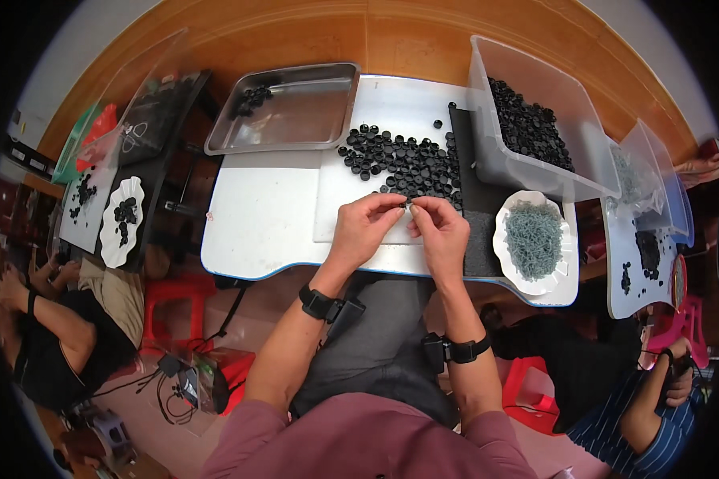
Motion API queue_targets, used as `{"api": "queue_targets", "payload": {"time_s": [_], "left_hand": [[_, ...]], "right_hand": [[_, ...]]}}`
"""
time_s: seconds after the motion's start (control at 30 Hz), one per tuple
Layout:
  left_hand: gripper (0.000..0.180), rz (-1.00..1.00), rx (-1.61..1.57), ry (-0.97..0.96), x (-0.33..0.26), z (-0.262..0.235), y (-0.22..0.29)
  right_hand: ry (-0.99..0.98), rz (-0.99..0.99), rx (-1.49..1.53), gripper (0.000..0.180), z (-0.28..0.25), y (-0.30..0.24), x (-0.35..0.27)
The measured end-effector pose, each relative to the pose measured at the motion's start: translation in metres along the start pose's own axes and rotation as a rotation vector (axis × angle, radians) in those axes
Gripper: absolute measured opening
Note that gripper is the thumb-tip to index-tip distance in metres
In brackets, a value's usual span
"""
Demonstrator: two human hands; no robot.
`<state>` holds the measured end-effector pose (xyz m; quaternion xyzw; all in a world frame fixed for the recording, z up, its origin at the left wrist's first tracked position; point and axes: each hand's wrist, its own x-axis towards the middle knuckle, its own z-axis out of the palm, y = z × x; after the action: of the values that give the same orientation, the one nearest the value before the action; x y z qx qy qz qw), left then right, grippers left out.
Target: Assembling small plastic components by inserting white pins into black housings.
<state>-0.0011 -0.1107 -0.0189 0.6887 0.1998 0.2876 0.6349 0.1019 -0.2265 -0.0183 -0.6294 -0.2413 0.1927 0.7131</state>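
Observation:
My left hand [364, 226] and my right hand [441, 230] meet fingertip to fingertip over the near edge of the white table [256, 231]. Between them they pinch a small black cap [405, 207]; which hand bears it more I cannot tell. Just beyond the fingers lies a spread of several black caps [403, 160] on the tabletop. A white scalloped plate [505, 239] piled with grey-green rings [534, 237] stands to the right of my right hand.
A steel tray [295, 120] with a few black caps sits at the back left. A clear plastic bin [527, 120] of black caps stands at the back right. Other people sit at the left and lower right, with their own plates and bins.

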Motion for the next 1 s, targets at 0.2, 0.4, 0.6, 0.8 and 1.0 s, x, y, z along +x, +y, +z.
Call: {"api": "queue_targets", "payload": {"time_s": [0.2, 0.4, 0.6, 0.8, 1.0], "left_hand": [[0.02, -0.077, -0.041, 0.013, -0.002, -0.001, 0.001], [0.022, -0.049, -0.058, 0.017, 0.001, -0.001, -0.004], [0.023, 0.026, -0.028, -0.014, 0.001, -0.002, -0.001], [0.024, -0.008, 0.01, -0.054, 0.002, 0.0, 0.005], [0.024, -0.069, -0.032, -0.01, 0.0, -0.001, 0.001]], "right_hand": [[-0.019, 0.021, -0.021, 0.008, 0.002, -0.002, -0.001], [-0.056, 0.023, -0.068, 0.008, -0.001, -0.003, -0.002], [-0.004, -0.015, 0.001, 0.009, 0.002, 0.0, -0.001], [-0.022, -0.039, 0.008, 0.009, -0.001, 0.004, 0.001], [0.023, 0.003, 0.006, 0.01, 0.001, -0.001, -0.002]]}}
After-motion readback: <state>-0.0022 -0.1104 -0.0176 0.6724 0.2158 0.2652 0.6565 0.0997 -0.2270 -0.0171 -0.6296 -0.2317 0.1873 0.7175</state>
